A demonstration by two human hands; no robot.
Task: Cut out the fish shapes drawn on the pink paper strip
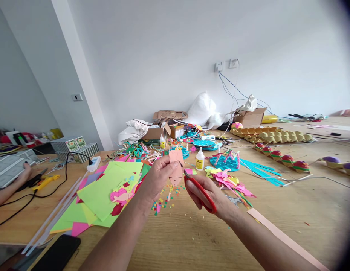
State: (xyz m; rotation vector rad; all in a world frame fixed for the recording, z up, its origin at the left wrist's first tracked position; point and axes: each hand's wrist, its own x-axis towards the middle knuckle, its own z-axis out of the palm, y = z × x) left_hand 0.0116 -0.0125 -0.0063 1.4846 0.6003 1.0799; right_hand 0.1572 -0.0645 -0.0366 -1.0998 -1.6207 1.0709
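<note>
A small peach paper fish point(175, 180) with dark drawn lines is pinched upright between the thumb and fingers of my left hand point(159, 175). My right hand point(208, 190) is closed round the red handles of a pair of scissors point(210, 205). The scissor blades meet the right edge of the paper; how far they are apart is too small to tell. Below the paper, small coloured confetti dots point(163, 203) lie on the wooden table point(175, 241). Just behind my hands stands a glue bottle point(200, 160) with a yellow label.
Green paper sheets point(98, 192) are spread at left, near a black phone point(57, 253). Pink cut scraps point(234, 184), blue strips point(262, 171) and a peach strip point(282, 235) lie at right. Egg-carton caterpillars point(282, 156) sit farther right. Another person's hand point(26, 171) holds a box at far left.
</note>
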